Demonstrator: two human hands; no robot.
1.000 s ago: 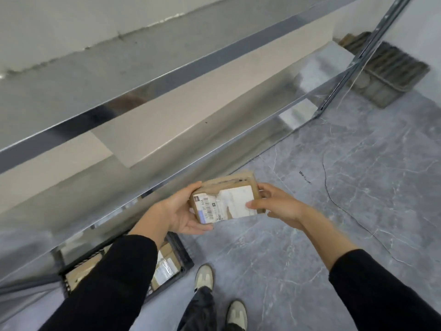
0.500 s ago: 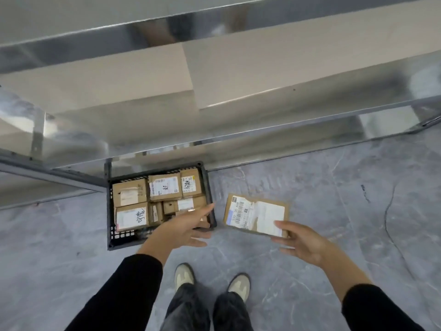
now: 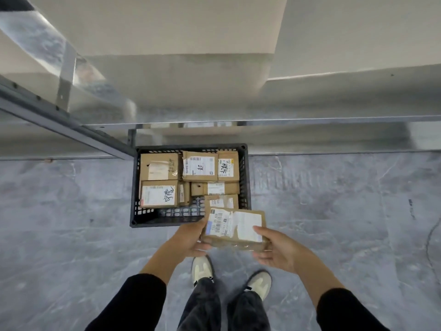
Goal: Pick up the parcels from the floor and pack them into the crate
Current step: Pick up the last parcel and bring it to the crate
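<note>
A flat cardboard parcel (image 3: 235, 226) with a white shipping label is held between both hands, just above and in front of the crate's near right corner. My left hand (image 3: 191, 237) grips its left edge, fingers underneath and thumb at the side. My right hand (image 3: 276, 249) grips its right edge, thumb on the label. The black plastic crate (image 3: 137, 211) stands on the floor under a metal shelf. Inside it lie several brown labelled parcels (image 3: 160, 195) that fill the back and left; bare crate bottom shows at the near middle.
A metal shelving unit (image 3: 238, 121) overhangs the crate's far side, with a steel upright (image 3: 66, 72) at the left. Grey marble-patterned floor (image 3: 71, 247) spreads all around. My two shoes (image 3: 202, 268) stand just behind the crate. A thin cable (image 3: 429, 240) lies at the far right.
The view swung down from the shelf to the crate. My left hand let go of the parcel half a second ago and now grips it again; the parcel moved towards the crate.
</note>
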